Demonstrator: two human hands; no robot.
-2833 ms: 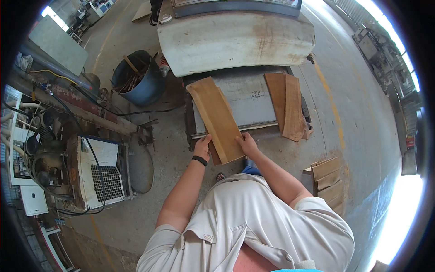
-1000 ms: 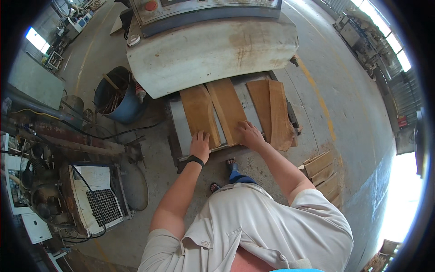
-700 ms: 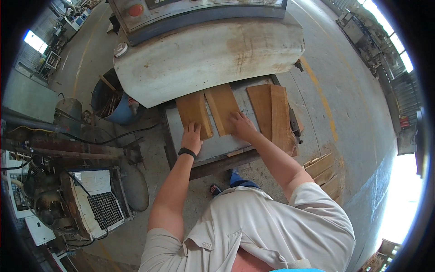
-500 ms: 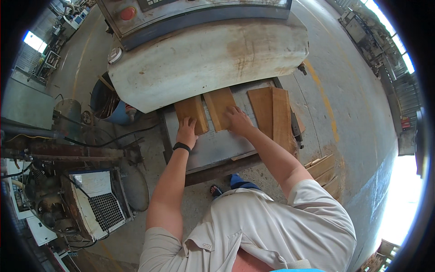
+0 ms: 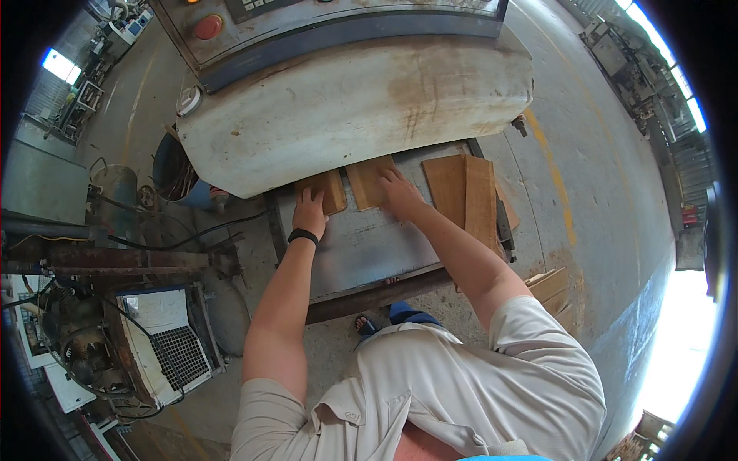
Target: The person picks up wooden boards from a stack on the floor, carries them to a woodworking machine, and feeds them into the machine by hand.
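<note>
Two flat wooden boards lie side by side on the metal machine table (image 5: 369,257), a narrow gap between them. Their far ends are hidden beneath the machine's pale, stained hood (image 5: 346,107). My left hand (image 5: 309,211) rests on the left board (image 5: 332,196), fingers stretched forward over its near end. On the right board (image 5: 365,187) lies my right hand (image 5: 400,194), its fingers spread flat near the board's right edge. Neither hand is wrapped around anything. To the right, more wooden boards (image 5: 461,184) lie overlapping on the table.
Above the hood is a control panel with a red push button (image 5: 207,27). A blue bin (image 5: 181,173) of wood scraps stands left of the table, beside a black cable (image 5: 192,240). Several boards (image 5: 550,290) lie on the floor at right. A compressor-like machine (image 5: 81,338) occupies the lower left.
Both boards have slid farther forward under the hood, with my hands moving along on them. More bare table shows at their near ends.
</note>
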